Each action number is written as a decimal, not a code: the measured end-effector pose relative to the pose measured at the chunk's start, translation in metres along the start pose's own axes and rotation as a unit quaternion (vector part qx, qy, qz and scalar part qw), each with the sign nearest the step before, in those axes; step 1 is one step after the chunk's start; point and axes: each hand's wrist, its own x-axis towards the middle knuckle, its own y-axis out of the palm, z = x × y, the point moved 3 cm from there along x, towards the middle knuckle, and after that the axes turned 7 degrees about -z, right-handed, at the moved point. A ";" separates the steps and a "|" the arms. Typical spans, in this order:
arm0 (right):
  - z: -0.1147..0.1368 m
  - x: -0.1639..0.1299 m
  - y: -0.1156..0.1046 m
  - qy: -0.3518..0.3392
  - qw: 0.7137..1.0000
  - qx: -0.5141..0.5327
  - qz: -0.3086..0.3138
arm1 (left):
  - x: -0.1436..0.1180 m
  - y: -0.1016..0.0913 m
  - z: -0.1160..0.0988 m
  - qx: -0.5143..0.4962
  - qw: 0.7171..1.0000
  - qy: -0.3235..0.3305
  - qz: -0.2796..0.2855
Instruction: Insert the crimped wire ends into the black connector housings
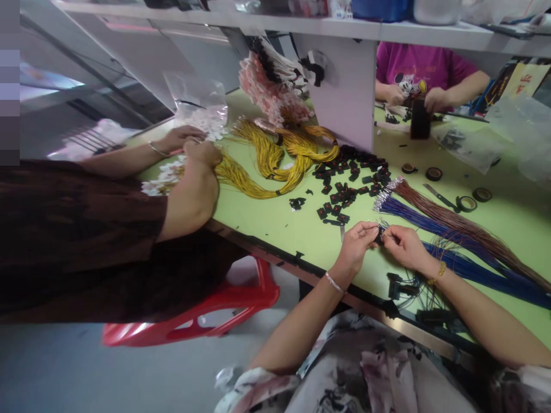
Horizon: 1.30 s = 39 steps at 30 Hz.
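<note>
Left hand [356,244] & right hand [402,245]: both pinched shut on small black connector [379,235], over green table [301,229].

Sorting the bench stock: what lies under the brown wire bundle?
Under the brown wire bundle lie blue wires on the green table; how far they continue beneath is covered.

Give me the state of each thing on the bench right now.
Left hand: pinching a small black connector.
Right hand: pinching the same piece.
Blue wires: lying loose, fanned out.
Brown wires: lying beside them.
Yellow wires: bundled, looped.
Black connectors: scattered pile.
</note>
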 end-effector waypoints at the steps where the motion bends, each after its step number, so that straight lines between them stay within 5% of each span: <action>1: 0.001 -0.001 0.001 -0.004 1.000 -0.016 -0.007 | -0.001 0.000 0.000 0.004 1.000 0.008 -0.002; 8: -0.002 0.012 -0.012 -0.049 0.996 -0.074 0.011 | 0.000 -0.003 -0.004 0.051 0.998 0.015 -0.012; 12: -0.022 0.046 -0.033 -0.031 0.980 -0.189 -0.052 | 0.007 -0.001 -0.009 0.048 0.999 -0.003 -0.004; 17: -0.047 0.069 -0.033 0.005 0.954 -0.300 -0.017 | 0.009 0.010 -0.005 0.016 0.999 -0.032 0.010; 24: -0.035 0.068 -0.044 -0.025 0.970 -0.239 -0.035 | 0.002 0.025 0.000 -0.052 0.997 -0.048 0.031; 28: -0.011 0.070 -0.037 -0.042 0.992 -0.115 -0.017 | 0.003 0.029 0.004 -0.092 0.993 -0.054 0.043; 33: 0.002 0.057 -0.034 0.006 1.000 0.017 -0.019 | 0.009 0.026 0.009 -0.157 0.984 -0.063 0.060; 39: -0.004 0.025 -0.037 0.044 0.997 0.055 -0.033 | 0.013 0.022 0.011 -0.188 0.975 -0.097 0.071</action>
